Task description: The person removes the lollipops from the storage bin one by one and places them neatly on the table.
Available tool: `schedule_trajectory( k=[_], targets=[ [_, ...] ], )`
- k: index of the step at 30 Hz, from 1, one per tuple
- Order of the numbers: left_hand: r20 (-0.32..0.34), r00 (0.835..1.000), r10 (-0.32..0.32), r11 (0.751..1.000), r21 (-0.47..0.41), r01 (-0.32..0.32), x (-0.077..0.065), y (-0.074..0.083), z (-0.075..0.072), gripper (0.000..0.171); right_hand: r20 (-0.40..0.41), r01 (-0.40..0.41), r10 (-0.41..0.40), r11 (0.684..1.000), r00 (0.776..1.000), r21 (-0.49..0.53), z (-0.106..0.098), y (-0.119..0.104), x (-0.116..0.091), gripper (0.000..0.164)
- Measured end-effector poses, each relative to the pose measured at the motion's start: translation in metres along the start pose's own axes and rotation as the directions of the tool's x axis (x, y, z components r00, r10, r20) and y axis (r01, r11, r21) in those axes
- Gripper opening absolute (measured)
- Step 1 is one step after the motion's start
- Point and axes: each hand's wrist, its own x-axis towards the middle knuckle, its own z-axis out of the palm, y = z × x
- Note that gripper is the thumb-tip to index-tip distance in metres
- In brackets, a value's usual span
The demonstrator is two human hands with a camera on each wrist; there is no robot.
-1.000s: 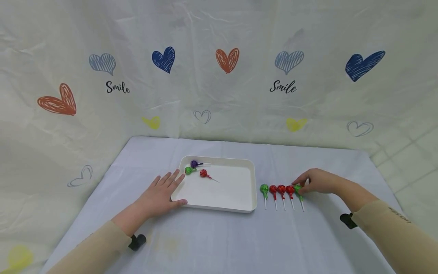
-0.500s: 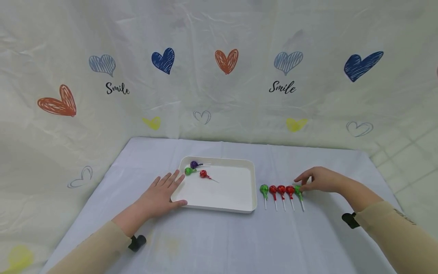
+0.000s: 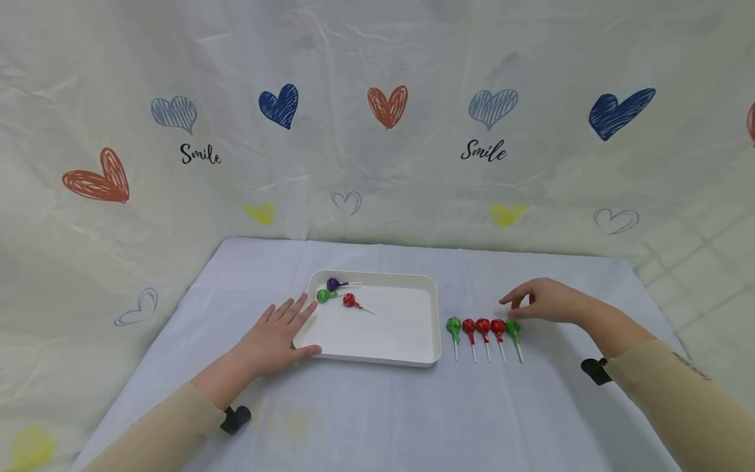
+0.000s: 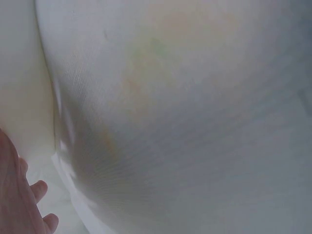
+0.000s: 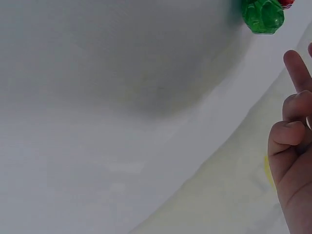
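Observation:
My left hand (image 3: pixel 277 337) lies with spread fingers over the left edge of a white tray (image 3: pixel 377 334). Inside the tray, near its far left corner, are a purple lollipop (image 3: pixel 333 284), a green lollipop (image 3: pixel 322 295) and a red lollipop (image 3: pixel 349 300). To the tray's right, a row runs from a green lollipop (image 3: pixel 453 326) through three red lollipops (image 3: pixel 483 326) to another green lollipop (image 3: pixel 514 329). My right hand (image 3: pixel 551 301) hovers just above that last one, holding nothing. The right wrist view shows a gap between its fingers and the green wrapper (image 5: pixel 263 18).
A white cloth (image 3: pixel 377 419) covers the table. Behind it hangs a pale curtain (image 3: pixel 425 183) printed with hearts and "Smile". The left wrist view shows mostly stained cloth and the tray's side (image 4: pixel 24 97).
My right hand has risen off the rightmost green lollipop and moved slightly away from me. That lollipop stays at the row's end. The left hand keeps its place on the tray.

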Motion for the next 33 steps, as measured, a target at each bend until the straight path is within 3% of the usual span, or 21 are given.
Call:
schedule_trajectory(
  k=[14,24,33],
  targets=[
    [0.012,1.000,0.003,1.000,0.003,-0.003,0.002,0.001,-0.001,0.100,-0.043,0.054,-0.054,0.998,0.998,-0.012,0.001,-0.035,0.013,0.035],
    [0.003,1.000,-0.008,1.000,0.010,0.008,0.002,-0.002,0.005,0.099,-0.042,0.139,-0.140,0.990,0.989,-0.016,0.004,-0.069,0.039,0.033],
    [-0.011,1.000,0.012,1.000,0.011,-0.012,-0.001,0.002,-0.001,0.097,-0.033,0.208,-0.208,0.978,0.978,-0.013,0.010,-0.103,0.064,0.034]
  ],
)
